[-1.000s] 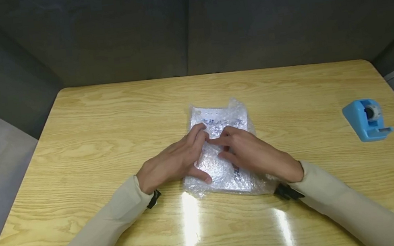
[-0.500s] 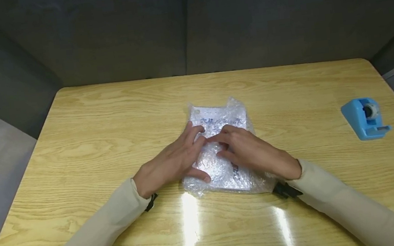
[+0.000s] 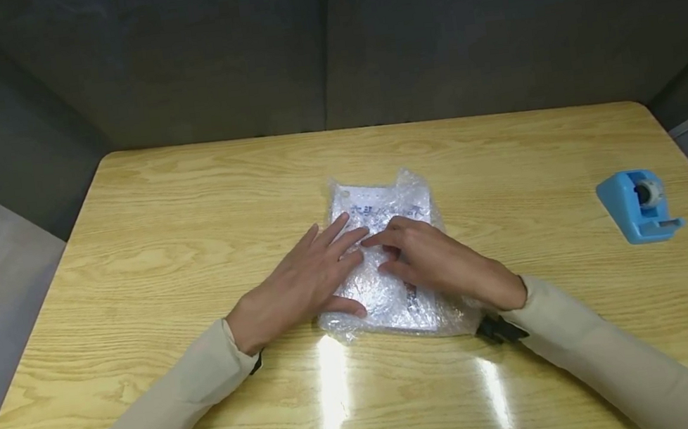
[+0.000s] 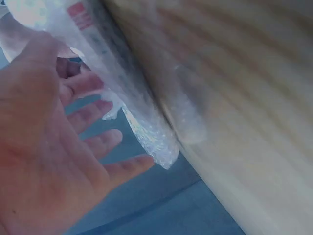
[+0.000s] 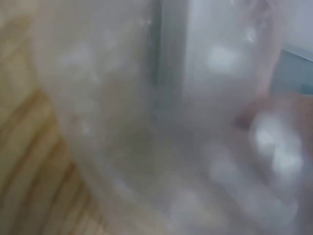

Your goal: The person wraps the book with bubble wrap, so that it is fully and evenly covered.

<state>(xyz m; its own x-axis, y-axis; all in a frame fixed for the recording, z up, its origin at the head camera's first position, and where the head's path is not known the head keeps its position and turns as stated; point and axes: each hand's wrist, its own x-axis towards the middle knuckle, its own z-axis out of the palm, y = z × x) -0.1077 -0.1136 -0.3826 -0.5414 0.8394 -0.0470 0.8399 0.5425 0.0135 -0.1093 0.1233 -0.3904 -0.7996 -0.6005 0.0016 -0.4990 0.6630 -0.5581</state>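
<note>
A flat book-like item with printed lettering, wrapped in bubble wrap [image 3: 394,315], lies on the wooden table. Over its left side, my left hand [image 3: 300,276] spreads its fingers, the thumb near the lower left part of the wrap. From the right, my right hand [image 3: 438,253] rests on the middle of the package, index finger stretched out toward the left fingers and pressing the wrap. Its other fingers are partly hidden beneath the hand. In the left wrist view, a red mark shows through the bubble wrap [image 4: 142,103] along the package's edge. The right wrist view is blurred.
A blue tape dispenser [image 3: 636,206] with a roll of tape stands at the right side of the table [image 3: 159,214]. Dark partition panels [image 3: 205,60] rise behind the table's far edge. Loose bubble wrap sticks out past the package at its right and top.
My left hand has shifted slightly left and its fingers have straightened and spread, apart from the right fingertip. The right hand and the package stay nearly in place.
</note>
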